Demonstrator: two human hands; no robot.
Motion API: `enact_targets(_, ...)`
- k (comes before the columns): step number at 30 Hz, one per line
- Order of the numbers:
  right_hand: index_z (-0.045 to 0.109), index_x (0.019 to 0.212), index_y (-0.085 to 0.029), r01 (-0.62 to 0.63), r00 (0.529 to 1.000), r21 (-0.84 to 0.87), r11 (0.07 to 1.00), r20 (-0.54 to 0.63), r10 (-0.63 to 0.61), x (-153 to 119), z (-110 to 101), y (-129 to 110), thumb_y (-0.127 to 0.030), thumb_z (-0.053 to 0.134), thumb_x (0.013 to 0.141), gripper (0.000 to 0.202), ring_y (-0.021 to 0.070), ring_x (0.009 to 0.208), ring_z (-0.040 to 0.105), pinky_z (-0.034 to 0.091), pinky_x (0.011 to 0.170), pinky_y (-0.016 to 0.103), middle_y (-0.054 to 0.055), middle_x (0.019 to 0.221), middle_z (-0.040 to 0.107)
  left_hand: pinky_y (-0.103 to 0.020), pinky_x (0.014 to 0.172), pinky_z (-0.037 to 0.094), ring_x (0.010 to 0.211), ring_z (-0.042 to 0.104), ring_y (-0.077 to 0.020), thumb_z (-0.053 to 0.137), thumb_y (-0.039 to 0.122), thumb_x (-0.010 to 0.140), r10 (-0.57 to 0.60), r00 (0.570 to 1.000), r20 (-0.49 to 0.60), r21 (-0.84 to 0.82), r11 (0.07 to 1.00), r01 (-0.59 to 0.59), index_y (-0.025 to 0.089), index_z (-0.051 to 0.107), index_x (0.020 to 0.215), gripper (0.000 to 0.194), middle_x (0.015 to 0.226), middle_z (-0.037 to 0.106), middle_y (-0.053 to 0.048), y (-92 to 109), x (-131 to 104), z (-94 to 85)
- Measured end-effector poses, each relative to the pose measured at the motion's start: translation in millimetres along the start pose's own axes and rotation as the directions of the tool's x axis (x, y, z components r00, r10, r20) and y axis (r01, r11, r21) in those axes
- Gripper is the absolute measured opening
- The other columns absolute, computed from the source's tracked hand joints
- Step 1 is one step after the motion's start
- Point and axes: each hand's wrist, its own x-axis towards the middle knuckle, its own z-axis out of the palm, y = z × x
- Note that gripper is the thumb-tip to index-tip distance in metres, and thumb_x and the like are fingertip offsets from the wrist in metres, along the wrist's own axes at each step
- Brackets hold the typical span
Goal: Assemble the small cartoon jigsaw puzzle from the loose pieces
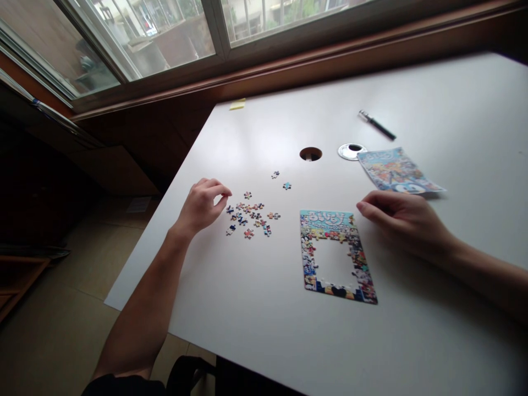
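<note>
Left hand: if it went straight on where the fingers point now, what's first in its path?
Probably the lone puzzle piece at the top of the loose pile, just right of the left hand. Hand height above the table is unclear, so it might pass over.

Your left sleeve [124, 386]: black cloth, plain where you can see it, its edge near your elbow
Your left forearm [153, 297]: bare, slim, tapering towards your wrist
Your left hand [203, 204]: ungloved, slender-fingered
Your right forearm [487, 270]: bare up to the edge of your view
Your right hand [406, 221]: ungloved, with a long thumb
</note>
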Motion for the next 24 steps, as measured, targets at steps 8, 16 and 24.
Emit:
enact_targets(8,0.059,0.07,-0.019,0.004,1.0,0.009,1.0,0.0,-0.004,-0.2,-0.9,0.0,-0.047,0.056,0.089,0.034,0.0147,0.062,0.048,0.035,0.059,0.03,0.0,0.064,0.054,-0.036,0.085,0.046,0.09,0.06,-0.0203,0.055,0.01,0.084,0.013,0.999,0.04,-0.019,1.0,-0.012,0.021,0.071,0.088,0.02,0.092,0.069,-0.003,-0.9,-0.5,1.3)
enact_targets(16,0.059,0.07,-0.019,0.005,1.0,0.003,1.0,0.001,-0.005,-0.3,0.0,0.7,-0.046,0.056,0.089,0.033,0.0147,0.062,0.048,0.035,0.059,0.03,0.0,0.065,0.054,-0.035,0.085,0.046,0.093,0.06,-0.0206,0.054,0.008,0.083,0.02,0.998,0.066,-0.033,0.999,-0.018,0.021,0.071,0.09,0.023,0.093,0.068,-0.003,-0.8,-1.2,2.4)
enact_targets(24,0.059,0.069,-0.019,0.001,1.0,0.0,1.0,-0.002,-0.001,-0.4,-0.9,-1.2,-0.046,0.056,0.088,0.033,0.0148,0.061,0.048,0.034,0.058,0.03,0.0,0.063,0.054,-0.035,0.084,0.047,0.092,0.058,-0.0196,0.058,0.018,0.091,0.155,0.986,0.064,-0.135,0.98,-0.145,0.023,0.073,0.096,0.017,0.095,0.067,-0.005,9.4,-0.4,3.9)
